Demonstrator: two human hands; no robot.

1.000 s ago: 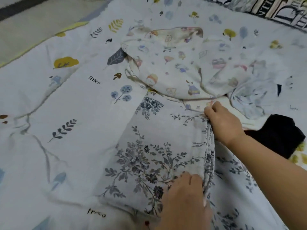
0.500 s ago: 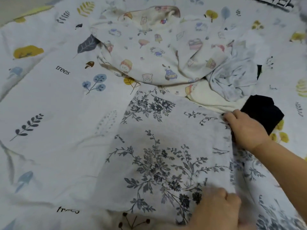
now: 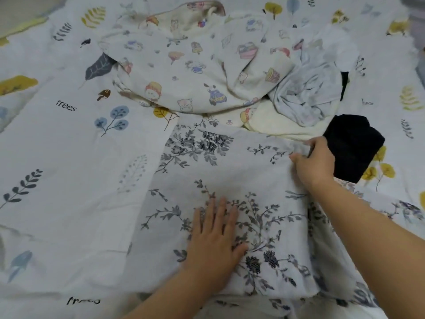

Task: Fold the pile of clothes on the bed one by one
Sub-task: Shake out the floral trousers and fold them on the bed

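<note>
A white cloth with a grey floral print (image 3: 230, 171) lies folded flat on the bed in front of me. My left hand (image 3: 213, 245) rests palm down on its near middle, fingers spread. My right hand (image 3: 315, 162) pinches the cloth's far right corner. Behind it lies the pile: a cream garment with cartoon prints (image 3: 195, 63), a pale blue-white crumpled garment (image 3: 308, 93) and a black garment (image 3: 354, 146) just right of my right hand.
The bed sheet (image 3: 69, 146) is white with leaf, tree and mushroom prints and spreads wide to the left. A strip of floor or mat (image 3: 13, 10) shows at the top left corner.
My left hand let go of the cloth's near edge and moved left onto its top, lying flat. My right hand carried the folded edge to the right, and the cloth now lies flatter.
</note>
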